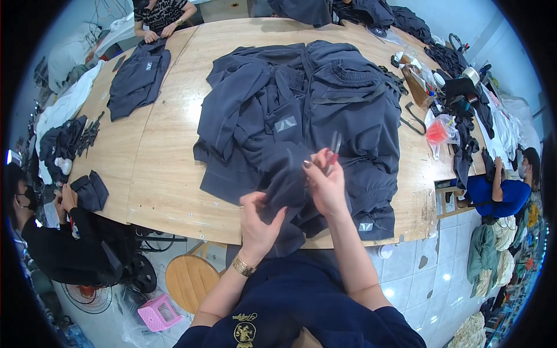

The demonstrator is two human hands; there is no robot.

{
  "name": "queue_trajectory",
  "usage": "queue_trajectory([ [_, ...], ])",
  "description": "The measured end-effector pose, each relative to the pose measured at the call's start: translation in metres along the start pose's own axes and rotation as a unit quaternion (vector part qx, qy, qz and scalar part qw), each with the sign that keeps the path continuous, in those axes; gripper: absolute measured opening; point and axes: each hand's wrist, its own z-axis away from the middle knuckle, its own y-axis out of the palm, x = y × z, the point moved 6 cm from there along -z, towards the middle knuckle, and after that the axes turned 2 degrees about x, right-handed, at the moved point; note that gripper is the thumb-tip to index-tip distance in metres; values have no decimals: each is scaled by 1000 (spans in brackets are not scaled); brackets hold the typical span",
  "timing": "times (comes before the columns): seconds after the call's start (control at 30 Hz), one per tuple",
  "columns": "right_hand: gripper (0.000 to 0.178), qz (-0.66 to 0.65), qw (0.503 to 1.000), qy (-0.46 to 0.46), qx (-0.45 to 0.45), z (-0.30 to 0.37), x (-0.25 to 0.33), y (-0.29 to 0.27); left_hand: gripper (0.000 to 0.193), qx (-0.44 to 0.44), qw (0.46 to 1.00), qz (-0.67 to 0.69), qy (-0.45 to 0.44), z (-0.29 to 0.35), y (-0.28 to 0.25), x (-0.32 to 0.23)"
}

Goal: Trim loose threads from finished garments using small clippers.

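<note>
A large heap of dark navy garments spreads over the table in front of me. My left hand is curled on the near edge of a dark garment, its fingertips partly sunk in the cloth. My right hand is closed around a pair of small thread snips, with the metal blades pointing away from me and a red part between the fingers. The snips are slightly blurred. A grey patch shows on the cloth just beyond my hands.
On the wooden table, a co-worker at far left handles another dark garment. Another person at left holds a dark folded piece. Along the right edge lie a red drink in a plastic bag, bottles and cloth. A round stool stands below.
</note>
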Motion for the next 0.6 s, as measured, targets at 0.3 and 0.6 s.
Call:
queue_trajectory([
  [0.3, 26, -57, 981, -14, -183, 25, -13, -87, 52, 24, 986, -119, 116, 7, 13, -12],
  [0.6, 25, -53, 979, -26, -193, 24, -23, -102, 23, 129, 985, 52, -99, 12, 32, 42],
])
